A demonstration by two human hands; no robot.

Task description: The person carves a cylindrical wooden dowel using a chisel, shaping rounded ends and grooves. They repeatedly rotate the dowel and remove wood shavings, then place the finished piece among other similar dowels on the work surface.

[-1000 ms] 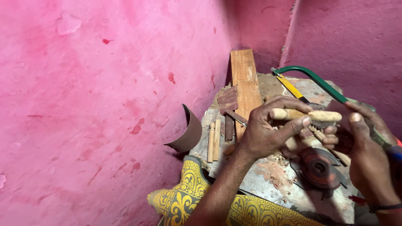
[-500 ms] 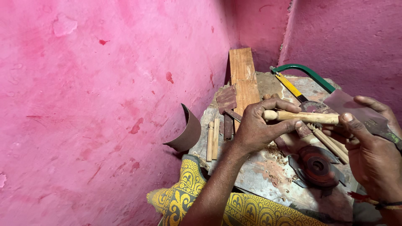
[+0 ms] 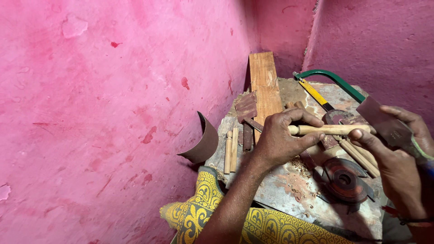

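Pale round wooden dowel [image 3: 332, 129], light, stiff and smooth by the look, held level above the worktop's [image 3: 275, 199] middle, left hand [image 3: 280, 140] wrapped tight around one end, right hand [image 3: 398, 167] pinching the other end alongside a flat grey metal blade [image 3: 384, 122].

Left forearm: enters from the bottom edge, angled up and to the right, dusted with fine powder. Left hand [image 3: 280, 140]: palm down, wrist slightly bent, fingers [image 3: 300, 115] curled over and thumb pressed in from below, closed in a grip. Right hand [image 3: 398, 158]: enters from the right edge, back facing the camera, thumb extended leftward toward the left fingertips, remaining fingers wrapped and closed. Both hands close together, thumbs nearly meeting.
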